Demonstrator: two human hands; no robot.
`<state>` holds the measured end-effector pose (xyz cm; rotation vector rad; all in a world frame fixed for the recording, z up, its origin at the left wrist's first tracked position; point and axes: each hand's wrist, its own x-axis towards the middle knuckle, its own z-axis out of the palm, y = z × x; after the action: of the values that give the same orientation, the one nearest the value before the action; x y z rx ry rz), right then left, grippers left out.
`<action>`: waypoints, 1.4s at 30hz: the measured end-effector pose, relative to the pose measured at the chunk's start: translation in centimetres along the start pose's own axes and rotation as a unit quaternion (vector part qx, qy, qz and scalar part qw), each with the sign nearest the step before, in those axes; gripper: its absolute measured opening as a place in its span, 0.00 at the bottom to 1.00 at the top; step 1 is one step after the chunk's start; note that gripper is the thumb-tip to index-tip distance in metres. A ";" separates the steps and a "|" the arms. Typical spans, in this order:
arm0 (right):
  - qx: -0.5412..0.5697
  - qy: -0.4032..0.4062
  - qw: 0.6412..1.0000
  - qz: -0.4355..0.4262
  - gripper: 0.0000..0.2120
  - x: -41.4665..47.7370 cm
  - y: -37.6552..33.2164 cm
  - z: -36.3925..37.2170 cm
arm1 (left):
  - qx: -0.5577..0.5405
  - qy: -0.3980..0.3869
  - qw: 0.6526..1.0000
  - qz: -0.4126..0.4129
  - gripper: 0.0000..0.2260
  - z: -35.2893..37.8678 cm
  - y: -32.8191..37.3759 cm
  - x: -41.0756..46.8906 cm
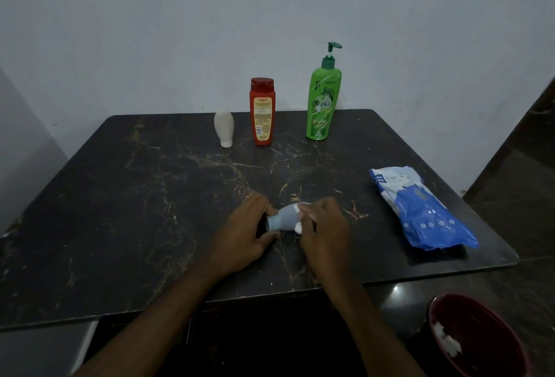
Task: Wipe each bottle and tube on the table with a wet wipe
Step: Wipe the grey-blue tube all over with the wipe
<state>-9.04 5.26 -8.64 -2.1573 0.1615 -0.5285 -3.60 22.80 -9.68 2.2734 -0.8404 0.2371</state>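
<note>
A small grey-blue tube point(283, 218) lies on its side near the front middle of the dark marble table point(150, 211). My left hand point(244, 234) grips its cap end. My right hand point(322, 231) holds a white wet wipe point(299, 228) against the tube's other end, covering most of the wipe. At the back stand a white tube point(224, 128) on its cap, a red bottle point(262, 111) and a tall green pump bottle point(323, 97).
A blue and white wet-wipe pack point(420, 208) lies at the table's right side. A dark red bin point(477, 337) holding used white wipes stands on the floor at lower right. A pale wall runs behind the table.
</note>
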 end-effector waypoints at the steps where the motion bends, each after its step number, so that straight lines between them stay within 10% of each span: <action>1: -0.039 -0.004 0.998 0.045 0.07 1.1 1.5 0.8 | 0.000 -0.002 1.000 0.002 0.14 0.0 0.0 0.0; 4: -0.171 0.118 0.924 0.321 0.13 3.3 4.0 0.6 | 0.003 -0.003 1.000 0.016 0.13 0.0 0.2 0.1; 9: -0.114 -0.036 0.991 -0.065 0.13 -1.1 -1.7 0.4 | 0.005 0.007 1.000 0.022 0.11 0.0 0.6 0.0; 12: -0.103 -0.025 0.988 -0.115 0.15 -1.2 -1.6 1.6 | 0.003 0.010 0.999 0.032 0.11 -0.1 0.7 -0.1; 17: -0.109 -0.006 0.993 0.035 0.12 2.2 0.2 -0.7 | 0.024 0.016 0.998 0.055 0.11 -0.1 1.0 -0.1; 26: -0.216 -0.110 0.962 -0.124 0.12 0.6 -3.7 0.1 | 0.089 0.021 0.987 0.132 0.12 -0.4 1.6 -0.5; 32: -0.168 -0.102 0.977 -0.084 0.13 1.7 -1.7 -2.0 | 0.113 0.028 0.984 0.133 0.14 -0.4 1.7 -0.5; 37: -0.071 -0.025 0.961 0.264 0.19 4.3 4.6 -0.1 | 0.071 0.037 0.991 0.103 0.14 -0.2 1.4 -0.4; 40: -0.075 -0.031 0.994 0.074 0.13 1.7 5.2 -1.0 | 0.040 0.063 0.994 0.073 0.15 -0.2 1.1 -0.3; 42: -0.035 -0.014 0.992 0.117 0.09 2.2 1.6 -1.3 | 0.024 0.074 0.995 0.063 0.16 -0.1 0.9 -0.2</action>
<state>-7.54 2.65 -8.57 -2.1760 0.4165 -0.3622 -4.33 22.51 -9.20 2.2178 -0.9084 0.4828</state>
